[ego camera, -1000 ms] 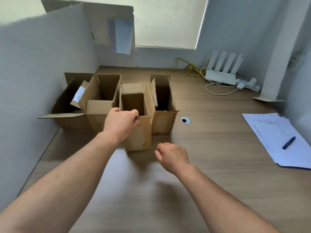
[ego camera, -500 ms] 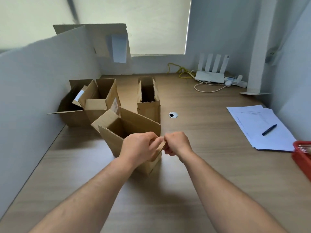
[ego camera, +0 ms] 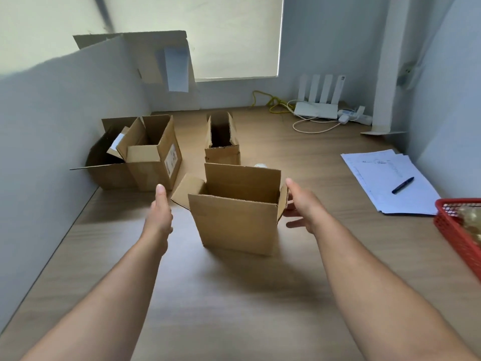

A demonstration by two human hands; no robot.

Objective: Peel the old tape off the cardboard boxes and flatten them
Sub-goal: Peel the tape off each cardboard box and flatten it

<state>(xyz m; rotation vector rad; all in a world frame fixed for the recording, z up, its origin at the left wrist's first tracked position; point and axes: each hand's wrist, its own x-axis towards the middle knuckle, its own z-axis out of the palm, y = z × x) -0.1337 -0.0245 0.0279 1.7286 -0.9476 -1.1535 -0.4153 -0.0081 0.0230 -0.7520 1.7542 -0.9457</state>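
An open brown cardboard box (ego camera: 235,225) stands upright on the wooden desk in front of me, flaps up. My left hand (ego camera: 159,213) hovers just left of it with straight fingers, touching nothing. My right hand (ego camera: 303,207) is open at the box's right flap, fingers spread beside its right side. Further back stand a narrow open box (ego camera: 222,147), a labelled box (ego camera: 156,157) and a dark open box (ego camera: 104,165) against the left wall.
A flattened cardboard sheet (ego camera: 145,56) leans in the back left corner. Papers (ego camera: 385,178) with a pen (ego camera: 403,185) lie at right, a red basket (ego camera: 460,230) at the right edge. A white router (ego camera: 316,110) and cables sit at the back.
The box I pulled toward me now stands squarely upright. Both hands have let go of its near rim and moved apart to its two sides.
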